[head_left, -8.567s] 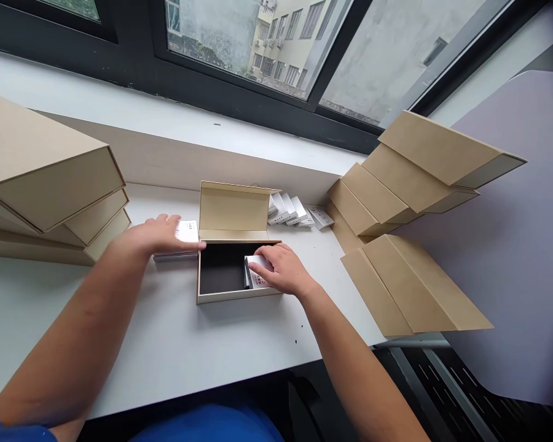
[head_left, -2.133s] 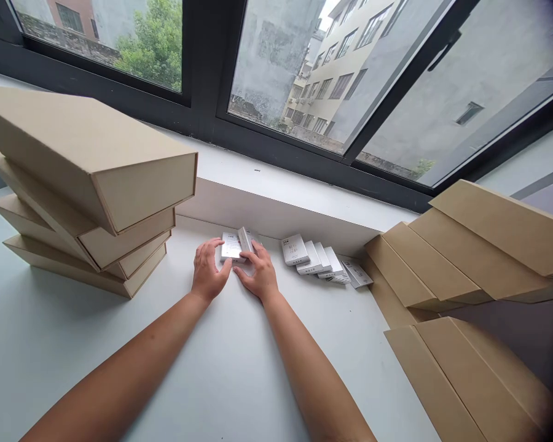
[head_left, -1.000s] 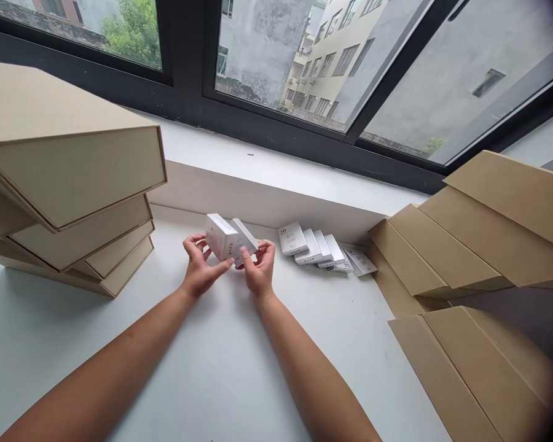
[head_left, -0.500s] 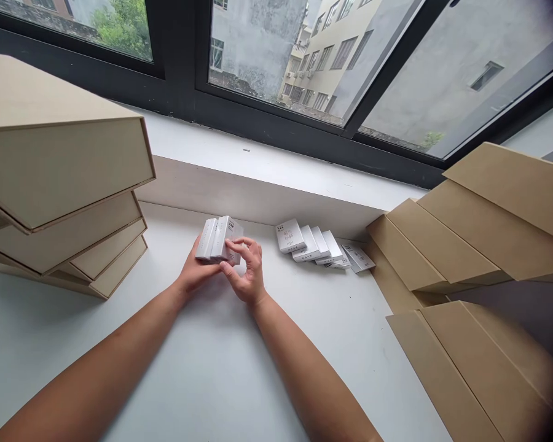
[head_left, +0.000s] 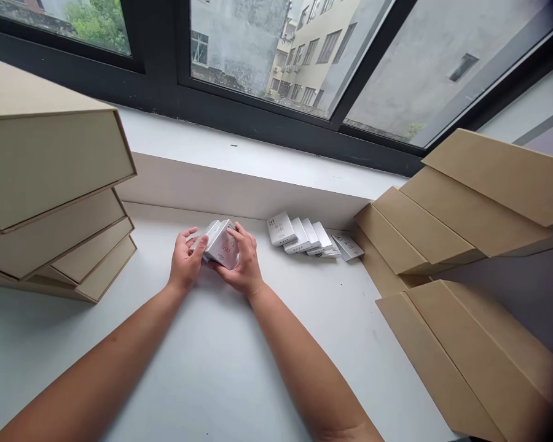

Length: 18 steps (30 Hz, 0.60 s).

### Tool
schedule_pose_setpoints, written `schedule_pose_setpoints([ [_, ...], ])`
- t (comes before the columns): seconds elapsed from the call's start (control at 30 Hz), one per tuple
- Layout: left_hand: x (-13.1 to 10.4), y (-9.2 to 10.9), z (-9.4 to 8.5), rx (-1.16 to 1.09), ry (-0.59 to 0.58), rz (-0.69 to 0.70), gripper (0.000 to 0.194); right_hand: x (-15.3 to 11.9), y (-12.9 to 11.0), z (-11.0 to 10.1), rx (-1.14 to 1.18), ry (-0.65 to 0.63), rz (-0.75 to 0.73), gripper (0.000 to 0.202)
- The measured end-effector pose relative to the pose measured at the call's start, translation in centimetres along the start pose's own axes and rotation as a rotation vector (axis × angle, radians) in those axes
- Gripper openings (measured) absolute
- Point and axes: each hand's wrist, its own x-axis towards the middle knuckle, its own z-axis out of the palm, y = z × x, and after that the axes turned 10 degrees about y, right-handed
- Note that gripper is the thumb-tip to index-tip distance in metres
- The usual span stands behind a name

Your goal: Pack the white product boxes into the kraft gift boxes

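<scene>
Stack of kraft boxes (head_left: 50,202) on the left, cut off by the frame edge. Since half a second ago the two small white boxes (head_left: 221,244) have tilted flatter. Left hand (head_left: 187,261) and right hand (head_left: 242,267) both grip them just above the white table (head_left: 203,368); the rear box is mostly hidden. Row of white boxes (head_left: 311,236) sits near on the right, flat kraft boxes (head_left: 447,245) beyond. Open table in front.

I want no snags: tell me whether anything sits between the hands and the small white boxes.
Nothing visible does. Both the left hand and right hand already grip the small white boxes directly, just above the white table.
</scene>
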Motion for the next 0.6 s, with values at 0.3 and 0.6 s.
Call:
schedule_pose_setpoints([
  [0.3, -0.8, 0.63, -0.28, 0.334, -0.12, 0.111, 0.081, -0.08, 0.48, -0.23, 0.137, -0.274, 0.072, 0.114],
  [0.6, -0.13, 0.28, -0.17, 0.432, 0.078, 0.213, 0.036, -0.29, 0.71, 0.53, -0.038, -0.168, 0.31, 0.129],
])
